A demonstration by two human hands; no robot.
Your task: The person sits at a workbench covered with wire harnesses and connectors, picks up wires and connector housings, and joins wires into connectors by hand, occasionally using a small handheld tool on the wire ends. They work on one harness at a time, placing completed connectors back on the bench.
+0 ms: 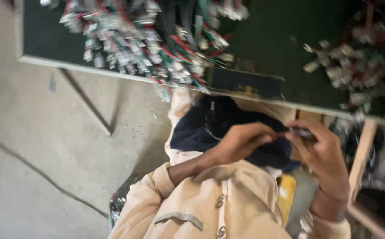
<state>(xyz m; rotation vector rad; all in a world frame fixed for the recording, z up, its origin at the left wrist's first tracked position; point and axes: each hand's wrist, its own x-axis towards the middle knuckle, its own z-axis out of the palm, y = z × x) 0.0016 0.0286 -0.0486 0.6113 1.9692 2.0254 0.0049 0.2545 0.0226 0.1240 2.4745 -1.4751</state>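
Both hands meet below the table edge, fingertips pinched on one small part. Left hand point(241, 141) curled, thumb + fingers pressed together at its end of the small connector piece point(299, 132). Right hand point(323, 155) grips the other end, fingers closed round it. Piece is blurred, reddish/grey, can't tell the exact type. It sits between the two hands, above the lap, just beside a dark navy cloth point(201, 128) bunched under the left hand.

Person wears a beige jacket point(201, 203), sleeves at both wrists. Yellow item point(286, 194) partly visible between the arms, unclear what it is.

Up top: dark-surfaced table point(263, 44) w/ pale rim. Big pile of wired connectors point(143, 40), red/green/white leads, overhangs the near edge. 2nd pile point(360, 66) on the right side of the table, well apart from the first. Flat black block point(245, 82) sits at the edge between them. Grey concrete floor point(33, 146) on the left, dark cable line across it.
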